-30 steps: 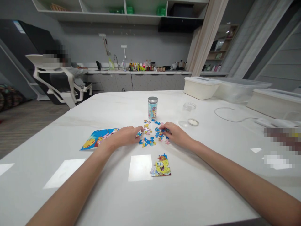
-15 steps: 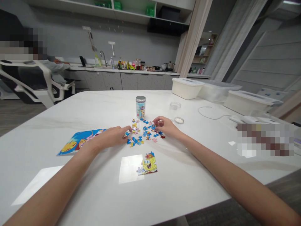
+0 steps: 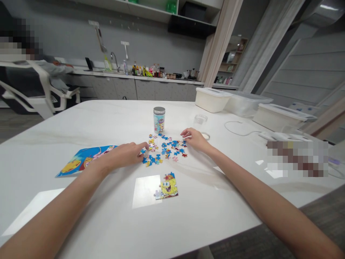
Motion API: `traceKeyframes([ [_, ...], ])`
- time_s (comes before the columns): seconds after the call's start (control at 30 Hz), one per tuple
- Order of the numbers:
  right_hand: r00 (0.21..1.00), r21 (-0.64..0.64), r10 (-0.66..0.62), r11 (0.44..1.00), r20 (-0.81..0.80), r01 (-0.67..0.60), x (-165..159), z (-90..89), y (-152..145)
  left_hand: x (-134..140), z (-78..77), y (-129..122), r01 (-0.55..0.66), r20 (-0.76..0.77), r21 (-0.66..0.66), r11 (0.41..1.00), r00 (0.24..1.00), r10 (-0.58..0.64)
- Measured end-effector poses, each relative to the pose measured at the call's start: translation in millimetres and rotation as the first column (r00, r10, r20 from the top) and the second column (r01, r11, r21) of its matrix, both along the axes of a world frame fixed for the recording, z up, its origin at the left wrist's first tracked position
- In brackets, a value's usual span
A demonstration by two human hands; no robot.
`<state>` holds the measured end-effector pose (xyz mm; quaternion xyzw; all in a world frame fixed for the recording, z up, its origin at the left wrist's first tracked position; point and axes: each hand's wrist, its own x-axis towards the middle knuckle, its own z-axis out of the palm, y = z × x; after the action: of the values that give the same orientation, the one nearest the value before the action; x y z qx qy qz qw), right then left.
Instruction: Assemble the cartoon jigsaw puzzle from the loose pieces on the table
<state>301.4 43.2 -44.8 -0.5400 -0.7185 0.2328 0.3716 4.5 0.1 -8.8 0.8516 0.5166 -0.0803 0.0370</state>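
Loose jigsaw pieces (image 3: 167,147), mostly blue with some yellow, pink and red, lie scattered in the middle of the white table (image 3: 210,201). At their left edge is my left hand (image 3: 130,154), its index finger and thumb bent but apart beside a blue piece. My right hand (image 3: 196,139) hovers at the right edge of the pieces, fingers loosely spread with nothing visible in them. Nearer to me lies a joined section of puzzle (image 3: 167,186) showing a yellow cartoon face. Partly behind my left forearm is a colourful picture sheet (image 3: 83,158).
A printed canister (image 3: 159,120) with a metal lid stands behind the pieces. Beyond my right hand are a clear plastic lid (image 3: 201,119) and a ring-shaped lid (image 3: 206,136), partly hidden. Storage boxes (image 3: 212,99) and a white cable (image 3: 234,132) are farther right. A person sits at far left.
My right hand has lifted off the pieces and drawn slightly to the right, with its fingers opening. My left hand stays by the left pieces. The whole view has shifted a little.
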Motion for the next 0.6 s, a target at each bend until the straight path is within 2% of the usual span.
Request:
traceKeyframes([
  [0.07,0.998,0.016,0.015,1.000,0.054,-0.016,-0.1,0.8,-2.9,0.7,1.2,-1.1,0.002,0.000,-0.005,1.000,1.000,-0.002],
  [0.13,0.982,0.038,0.046,0.998,0.185,-0.054,-1.6,3.2,-7.8,1.6,2.4,-2.1,-0.005,-0.007,-0.004,1.000,1.000,0.005],
  [0.27,0.903,0.081,0.053,0.992,0.425,-0.097,-5.4,9.4,-17.5,3.4,4.8,-3.8,-0.014,-0.015,-0.009,1.000,1.000,0.014],
  [0.43,0.871,0.120,0.046,0.986,0.488,-0.120,-6.4,11.8,-18.6,3.5,5.8,-4.4,-0.004,-0.008,-0.022,1.000,1.000,0.004],
  [0.6,0.874,0.181,-0.020,0.980,0.485,-0.078,-3.6,8.3,-14.4,2.5,4.8,-3.8,-0.005,-0.011,-0.019,1.000,1.000,0.005],
])
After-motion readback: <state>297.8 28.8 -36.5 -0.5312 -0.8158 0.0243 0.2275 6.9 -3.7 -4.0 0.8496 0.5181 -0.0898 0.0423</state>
